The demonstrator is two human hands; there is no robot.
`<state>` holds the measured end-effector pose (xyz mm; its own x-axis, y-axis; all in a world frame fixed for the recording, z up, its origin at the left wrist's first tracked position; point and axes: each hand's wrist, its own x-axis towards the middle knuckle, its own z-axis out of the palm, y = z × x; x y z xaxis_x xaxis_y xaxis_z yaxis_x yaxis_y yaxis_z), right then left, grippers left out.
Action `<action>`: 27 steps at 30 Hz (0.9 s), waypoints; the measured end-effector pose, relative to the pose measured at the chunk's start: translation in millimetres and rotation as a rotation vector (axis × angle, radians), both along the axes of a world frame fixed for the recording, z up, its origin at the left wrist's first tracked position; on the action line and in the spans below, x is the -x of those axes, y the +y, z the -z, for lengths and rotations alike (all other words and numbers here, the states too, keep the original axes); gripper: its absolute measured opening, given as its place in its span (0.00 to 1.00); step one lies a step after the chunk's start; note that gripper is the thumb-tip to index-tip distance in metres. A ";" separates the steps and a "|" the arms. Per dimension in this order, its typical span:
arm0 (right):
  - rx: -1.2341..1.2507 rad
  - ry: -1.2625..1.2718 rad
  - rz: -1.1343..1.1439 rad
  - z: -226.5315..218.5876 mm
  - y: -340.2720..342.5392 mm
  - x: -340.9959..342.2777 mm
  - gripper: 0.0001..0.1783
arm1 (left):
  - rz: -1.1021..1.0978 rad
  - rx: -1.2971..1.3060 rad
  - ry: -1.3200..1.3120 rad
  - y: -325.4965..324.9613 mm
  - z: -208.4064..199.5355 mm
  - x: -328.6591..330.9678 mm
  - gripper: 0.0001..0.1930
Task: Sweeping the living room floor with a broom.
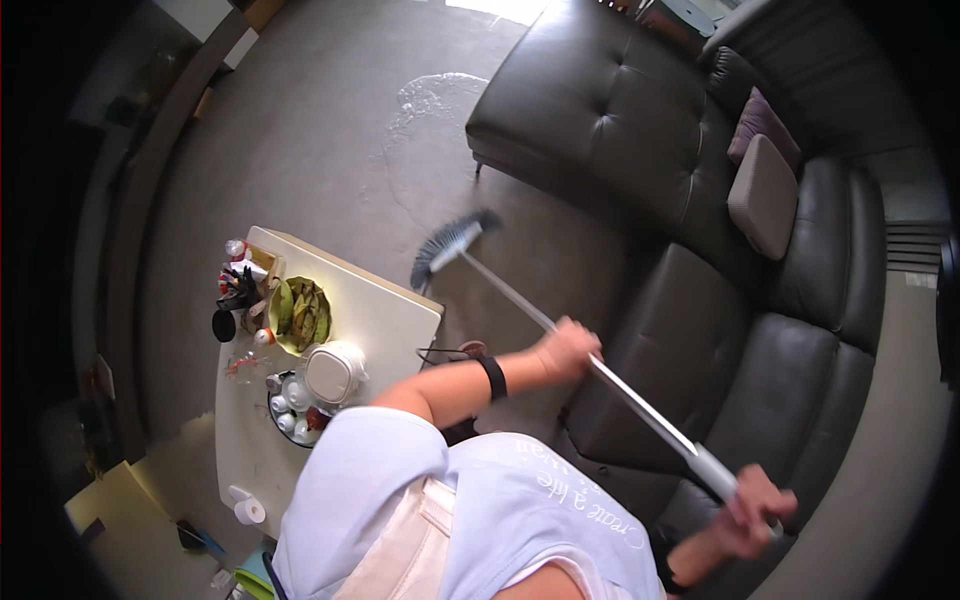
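Note:
A long-handled floor brush (455, 243) with dark bristles and a pale head slants across the view, its bristles on the grey floor by a table corner. My left hand (567, 350) is wrapped round the thin part of its handle. Farther right, my right hand (755, 510) grips the thick light-grey end of the handle and looks slightly blurred. Beyond the brush head, a patch of clear liquid (440, 98) spreads over the floor toward the sofa's corner.
A dark leather sofa (570, 110) with cushions (765, 195) fills the right side. At left, a white table (370, 295) bears green bananas (300, 315), a lidded white container (335, 372), a tray of cups and a paper roll (250, 512). A low cabinet lines the far left.

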<state>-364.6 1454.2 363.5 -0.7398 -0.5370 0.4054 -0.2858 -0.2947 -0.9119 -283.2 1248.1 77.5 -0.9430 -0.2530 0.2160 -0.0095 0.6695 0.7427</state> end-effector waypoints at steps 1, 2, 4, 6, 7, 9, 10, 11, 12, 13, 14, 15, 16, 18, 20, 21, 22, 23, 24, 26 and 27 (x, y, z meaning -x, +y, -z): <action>-0.005 -0.051 -0.024 23.2 -31.7 -5.3 0.08 | -0.081 0.069 0.017 -41.6 10.7 -11.8 0.05; -0.082 -0.047 -0.021 36.2 -56.2 -15.4 0.09 | -0.159 0.113 -0.033 -76.1 27.0 -14.3 0.06; -0.087 0.017 -0.078 50.0 -82.9 -29.0 0.10 | -0.274 0.163 -0.026 -124.2 30.7 -17.9 0.09; -0.057 0.136 -0.137 36.0 -92.3 -22.0 0.11 | -0.279 0.157 0.089 -141.6 7.2 -18.1 0.11; -0.025 0.203 -0.185 18.4 -93.5 -12.7 0.12 | -0.283 0.122 0.132 -137.1 -7.1 -17.7 0.10; 0.031 0.203 -0.270 -20.4 -82.7 11.1 0.10 | -0.238 0.044 0.173 -115.9 -36.4 -16.9 0.09; 0.040 0.232 -0.367 -34.0 -86.5 19.6 0.09 | -0.189 0.015 0.121 -102.6 -39.1 -24.0 0.07; 0.047 0.263 -0.467 -43.5 -94.4 26.3 0.09 | -0.142 -0.016 0.071 -92.0 -38.6 -29.1 0.05; 0.034 0.202 -0.606 -45.1 -109.8 28.0 0.09 | -0.034 -0.029 -0.067 -88.3 -32.4 -33.7 0.05; 0.016 0.143 -0.738 -46.4 -126.3 28.0 0.10 | 0.082 -0.043 -0.203 -92.4 -30.4 -35.0 0.05; 0.042 0.056 -0.783 -38.2 -129.8 33.9 0.10 | 0.129 -0.006 -0.291 -101.4 -28.5 -30.6 0.06; 0.067 0.045 -0.881 -35.5 -138.0 42.3 0.07 | 0.061 0.049 -0.238 -118.5 -25.6 -22.0 0.06; 0.062 0.053 -0.840 -28.4 -154.3 44.7 0.08 | -0.004 0.100 -0.194 -142.6 -15.5 -11.1 0.06; -0.010 0.101 -0.806 -7.1 -201.3 37.3 0.09 | -0.153 0.150 -0.215 -194.1 -0.4 -7.4 0.06; -0.080 0.238 -0.841 -4.2 -242.4 43.1 0.08 | -0.287 0.156 -0.180 -255.0 7.0 -3.7 0.05; -0.083 0.308 -0.876 -11.6 -260.2 50.3 0.08 | -0.341 0.154 -0.101 -277.6 -0.7 -2.0 0.05; -0.084 0.379 -0.910 -20.9 -276.6 58.3 0.08 | -0.356 0.117 0.012 -291.6 -9.0 4.0 0.09; 0.006 0.436 -0.906 -39.5 -286.1 75.1 0.09 | -0.342 0.067 0.140 -301.7 -36.0 21.4 0.13; 0.088 0.479 -0.896 -51.3 -293.6 88.8 0.09 | -0.360 -0.004 0.198 -305.4 -52.3 24.6 0.14; 0.095 0.551 -0.912 -86.9 -315.3 104.2 0.11 | -0.485 -0.122 0.386 -306.2 -88.8 33.4 0.13; 0.090 0.598 -0.922 -99.0 -329.9 106.8 0.14 | -0.567 -0.163 0.443 -307.4 -96.2 32.9 0.13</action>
<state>-471.4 1124.2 462.6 0.2586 -0.7326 0.6296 -0.3104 -0.6802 -0.6641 -316.1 940.7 173.7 -0.4910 -0.7369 0.4647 0.0031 0.5319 0.8468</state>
